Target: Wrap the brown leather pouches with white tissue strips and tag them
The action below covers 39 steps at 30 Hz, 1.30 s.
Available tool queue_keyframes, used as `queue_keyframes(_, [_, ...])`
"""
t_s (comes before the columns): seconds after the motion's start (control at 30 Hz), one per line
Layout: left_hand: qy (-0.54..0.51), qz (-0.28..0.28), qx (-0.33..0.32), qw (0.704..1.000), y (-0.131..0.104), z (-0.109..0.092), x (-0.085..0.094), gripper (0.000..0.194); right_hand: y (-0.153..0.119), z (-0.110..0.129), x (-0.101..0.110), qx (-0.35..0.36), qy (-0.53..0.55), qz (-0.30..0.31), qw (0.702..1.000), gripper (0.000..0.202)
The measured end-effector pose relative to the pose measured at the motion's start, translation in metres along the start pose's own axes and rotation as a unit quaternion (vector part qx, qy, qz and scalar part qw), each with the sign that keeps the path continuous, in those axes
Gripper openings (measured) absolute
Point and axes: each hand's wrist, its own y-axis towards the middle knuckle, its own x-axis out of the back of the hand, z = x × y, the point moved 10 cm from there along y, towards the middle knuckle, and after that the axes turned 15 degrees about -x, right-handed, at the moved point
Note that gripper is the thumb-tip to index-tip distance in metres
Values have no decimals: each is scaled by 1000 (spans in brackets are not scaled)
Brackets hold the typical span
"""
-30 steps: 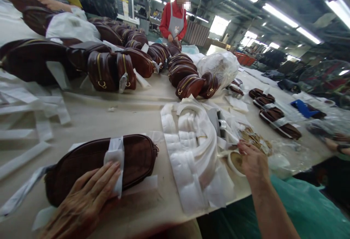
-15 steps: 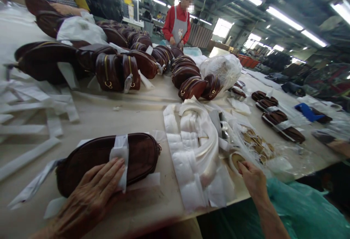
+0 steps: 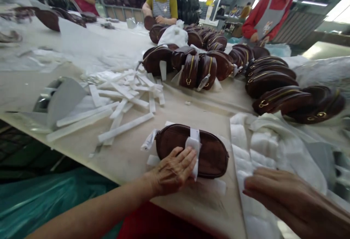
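A dark brown oval bag (image 3: 213, 155) lies on the table in front of me, wrapped round its middle by a white strip (image 3: 194, 143). My left hand (image 3: 175, 169) rests flat on that strip, fingers stretched out and pressing it to the bag. To the right of the bag, my right hand (image 3: 284, 191) hangs over a stack of white foam sheets (image 3: 242, 159). Its fingers are pressed together and blurred; anything between them is too small to make out. A white wrapped tag end (image 3: 149, 140) sticks out at the bag's left end.
Loose white strips (image 3: 128, 97) lie in a heap at the left, beside a grey tape dispenser-like object (image 3: 65, 100). Several brown bags (image 3: 202, 69) stand across the table's far side. Co-workers stand beyond, one in a red top (image 3: 250, 24).
My view has swung left. My right hand has left the tape roll and come back toward the bag. My left hand stays on the strip.
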Motion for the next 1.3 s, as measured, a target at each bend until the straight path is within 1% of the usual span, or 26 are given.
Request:
queue_keyframes(0.07, [-4, -5, 2, 1000, -1, -1, 0, 40, 49, 22, -6, 36, -37, 48, 998, 26])
queue_keyframes(0.1, [-5, -7, 3, 1000, -1, -1, 0, 39, 70, 27, -10, 45, -54, 62, 996, 25])
queue_keyframes(0.17, [-5, -4, 1, 1000, -2, -1, -1, 38, 104, 26, -23, 47, -101, 86, 990, 22])
queue_keyframes(0.23, [-6, 4, 0, 1000, -4, -1, -4, 37, 125, 19, -39, 40, -155, 106, 981, 20])
queue_keyframes(0.3, [-9, 11, -1, 1000, -5, -1, -6, 38, 138, 13, -50, 35, -197, 118, 973, 20])
queue_keyframes(0.37, [-11, 12, -2, 1000, -6, -1, -7, 38, 145, 9, -56, 28, -218, 130, 967, 19])
queue_keyframes(0.47, [-16, 14, -1, 1000, -5, -1, -8, 38, 155, 3, -61, 3, -208, 167, 964, 17])
queue_keyframes(0.6, [-18, 2, 1, 1000, -4, 0, -5, 38, 171, -10, -64, -47, -125, 225, 965, 17])
queue_keyframes(0.73, [-18, -8, 7, 1000, -4, 1, -4, 39, 182, -23, -70, -68, -24, 259, 963, 21])
queue_keyframes(0.87, [-17, -13, 8, 1000, -5, 0, -5, 41, 183, -34, -73, -93, 26, 270, 958, 27])
queue_keyframes(1.07, [-20, -6, 17, 1000, -4, 1, -5, 42, 190, -36, -66, -98, 20, 238, 966, 28])
queue_keyframes(1.17, [-13, -13, 18, 1000, -3, 2, -2, 41, 193, -40, -73, -102, 51, 274, 955, 32])
queue_keyframes(1.23, [-10, -19, 18, 1000, -3, 2, -1, 40, 193, -40, -77, -87, 89, 298, 946, 34])
queue_keyframes(1.3, [-8, -19, 16, 1000, -3, 2, -1, 40, 194, -39, -77, -70, 120, 298, 944, 35])
